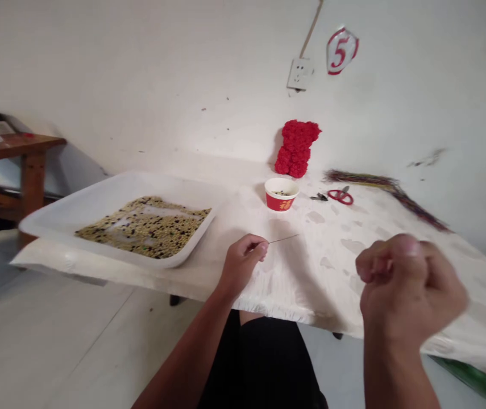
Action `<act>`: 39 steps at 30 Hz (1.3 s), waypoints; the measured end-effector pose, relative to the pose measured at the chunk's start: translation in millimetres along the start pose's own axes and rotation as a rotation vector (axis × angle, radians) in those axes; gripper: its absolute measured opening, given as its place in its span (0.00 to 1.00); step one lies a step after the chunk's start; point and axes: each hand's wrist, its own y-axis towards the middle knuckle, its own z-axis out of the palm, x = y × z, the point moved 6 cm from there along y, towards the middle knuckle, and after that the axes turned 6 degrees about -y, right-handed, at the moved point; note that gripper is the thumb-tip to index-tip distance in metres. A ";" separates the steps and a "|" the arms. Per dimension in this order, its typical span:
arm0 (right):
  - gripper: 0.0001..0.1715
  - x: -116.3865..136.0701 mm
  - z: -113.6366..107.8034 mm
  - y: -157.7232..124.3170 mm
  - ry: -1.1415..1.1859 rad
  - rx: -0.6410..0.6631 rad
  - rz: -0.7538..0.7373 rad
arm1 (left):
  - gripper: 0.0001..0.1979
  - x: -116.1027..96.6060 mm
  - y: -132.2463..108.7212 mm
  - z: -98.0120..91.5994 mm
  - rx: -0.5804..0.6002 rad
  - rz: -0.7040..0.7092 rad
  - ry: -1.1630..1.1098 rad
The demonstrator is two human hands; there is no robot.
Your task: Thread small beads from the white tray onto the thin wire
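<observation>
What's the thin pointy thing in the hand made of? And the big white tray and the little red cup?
The needle in the left hand looks like thin metal: straight, dark and very fine. The tray looks like smooth white plastic, with a soft shine and rounded corners. The cup looks like coated paper or thin plastic, glossy red with a white rim; I can't tell which.

A thin steel needle (pixel 283 239) shows as a fine metallic line at the centre of the frame. The shallow white plastic tray (pixel 115 196) looks smooth and faintly glossy, and the wooden table (pixel 33 170) at upper left has a reddish-brown varnished sheen. The paper cup (pixel 281 201) is glossy red and white; the scissors (pixel 340 196) have shiny red plastic handles. The wall (pixel 183 74) is matt white plaster.
</observation>
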 end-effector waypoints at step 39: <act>0.25 -100.1 44.7 -64.5 -0.065 0.939 0.524 | 0.06 -5.4 -7.3 15.0 0.174 -0.049 0.010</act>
